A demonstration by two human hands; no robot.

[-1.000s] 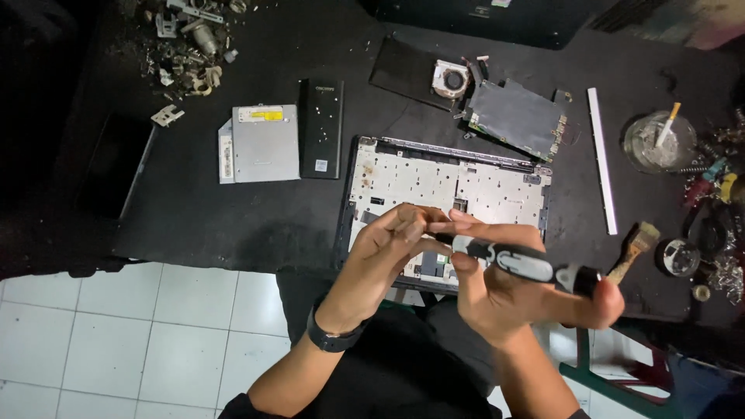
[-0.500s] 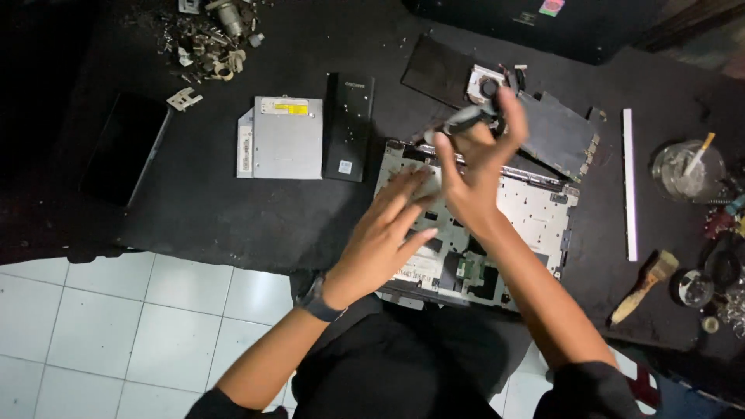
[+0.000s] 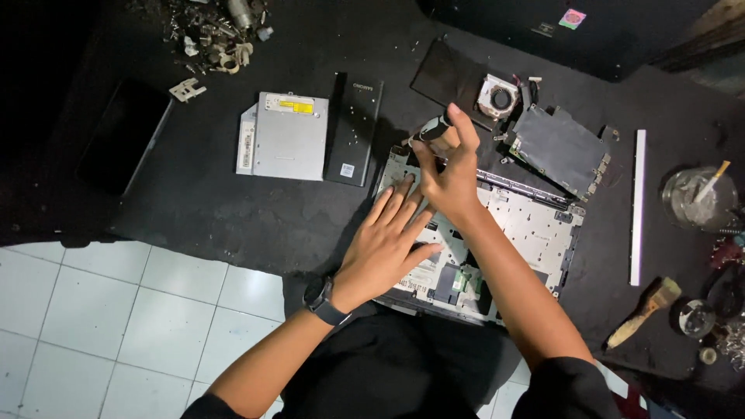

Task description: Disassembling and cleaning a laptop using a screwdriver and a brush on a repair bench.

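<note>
Right hand (image 3: 448, 174) clamped on screwdriver (image 3: 431, 129), tip at corner of laptop chassis (image 3: 535, 225); left hand (image 3: 388, 240) flat, open on it. Chassis likely light, rigid, fragile; grip by edges.

Since one second ago, the right hand (image 3: 448, 174) has carried the screwdriver (image 3: 431, 130) from chest level forward to the laptop base's (image 3: 535, 233) far-left corner. The left hand (image 3: 386, 240) has released it and now lies flat, fingertips beside the right wrist.
</note>
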